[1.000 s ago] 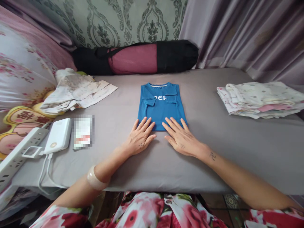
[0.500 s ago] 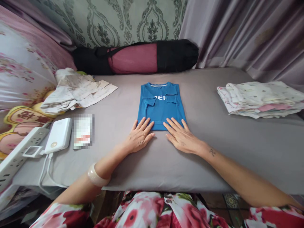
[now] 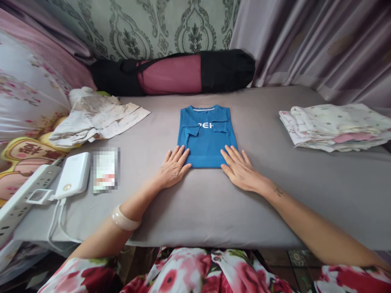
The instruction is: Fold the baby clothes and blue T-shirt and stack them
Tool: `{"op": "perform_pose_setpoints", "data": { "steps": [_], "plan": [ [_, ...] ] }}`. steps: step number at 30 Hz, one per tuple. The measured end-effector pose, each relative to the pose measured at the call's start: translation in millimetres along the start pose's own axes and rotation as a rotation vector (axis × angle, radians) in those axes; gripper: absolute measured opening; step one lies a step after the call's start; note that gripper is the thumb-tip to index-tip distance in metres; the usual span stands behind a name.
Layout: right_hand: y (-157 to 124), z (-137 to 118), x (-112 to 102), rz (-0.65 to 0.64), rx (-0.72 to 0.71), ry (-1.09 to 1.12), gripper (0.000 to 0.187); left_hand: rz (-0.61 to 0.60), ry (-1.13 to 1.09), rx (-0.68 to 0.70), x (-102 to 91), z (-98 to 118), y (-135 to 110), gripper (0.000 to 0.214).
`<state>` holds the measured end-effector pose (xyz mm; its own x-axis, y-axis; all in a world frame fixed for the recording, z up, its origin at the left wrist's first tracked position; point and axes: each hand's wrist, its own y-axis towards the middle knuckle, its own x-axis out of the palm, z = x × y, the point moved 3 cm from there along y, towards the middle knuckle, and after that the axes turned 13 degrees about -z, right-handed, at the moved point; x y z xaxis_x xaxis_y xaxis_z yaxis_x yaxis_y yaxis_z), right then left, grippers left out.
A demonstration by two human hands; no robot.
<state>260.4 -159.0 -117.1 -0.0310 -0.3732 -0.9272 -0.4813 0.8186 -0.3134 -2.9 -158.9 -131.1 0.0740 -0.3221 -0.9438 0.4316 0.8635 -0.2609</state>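
A blue long-sleeved shirt [image 3: 204, 146] lies flat on the grey sheet [image 3: 195, 203], its sides folded in and its sleeves crossed over the front, partly covering white lettering. The neckline points away from me. My left hand [image 3: 175, 167] rests palm down with fingers spread at the shirt's lower left corner, fingertips on its edge. At the lower right corner lies my right hand [image 3: 240, 169], also flat and spread, its fingertips touching the cloth. Neither hand grips anything.
A black and maroon roll bag [image 3: 171, 74] lies along the wall. Folded patterned cloths [image 3: 332, 126] are stacked at right. On the left are a crumpled cloth [image 3: 97, 118], a white power bank [image 3: 73, 175] with cables, a power strip [image 3: 27, 195] and a blurred packet [image 3: 105, 170].
My hands have slid apart, the left to the left and the right to the right, from the bottom hem to the shirt's lower corners. The shirt keeps its place.
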Motion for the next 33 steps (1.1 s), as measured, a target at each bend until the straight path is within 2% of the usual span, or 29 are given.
{"op": "perform_pose_setpoints", "data": {
  "steps": [9, 13, 18, 24, 33],
  "plan": [
    [0, -2, 0, 0.021, -0.008, 0.002, 0.063, -0.001, 0.04, -0.02, -3.7, 6, -2, 0.065],
    [-3, -22, -3, 0.083, -0.11, -0.053, 0.059, 0.059, 0.073, 0.048, -9.1, 25, -7, 0.063],
    [-4, -45, -3, 0.035, -0.215, -0.074, 0.059, 0.006, 0.083, 0.129, -6.1, 44, -11, 0.063],
    [0, -47, 3, -0.004, -0.225, -0.062, 0.059, -0.012, 0.078, 0.139, 3.2, 41, -10, 0.063],
    [-6, -44, -2, 0.008, -0.213, -0.065, 0.056, -0.06, 0.064, 0.167, -5.1, 43, -14, 0.056]
  ]
}}
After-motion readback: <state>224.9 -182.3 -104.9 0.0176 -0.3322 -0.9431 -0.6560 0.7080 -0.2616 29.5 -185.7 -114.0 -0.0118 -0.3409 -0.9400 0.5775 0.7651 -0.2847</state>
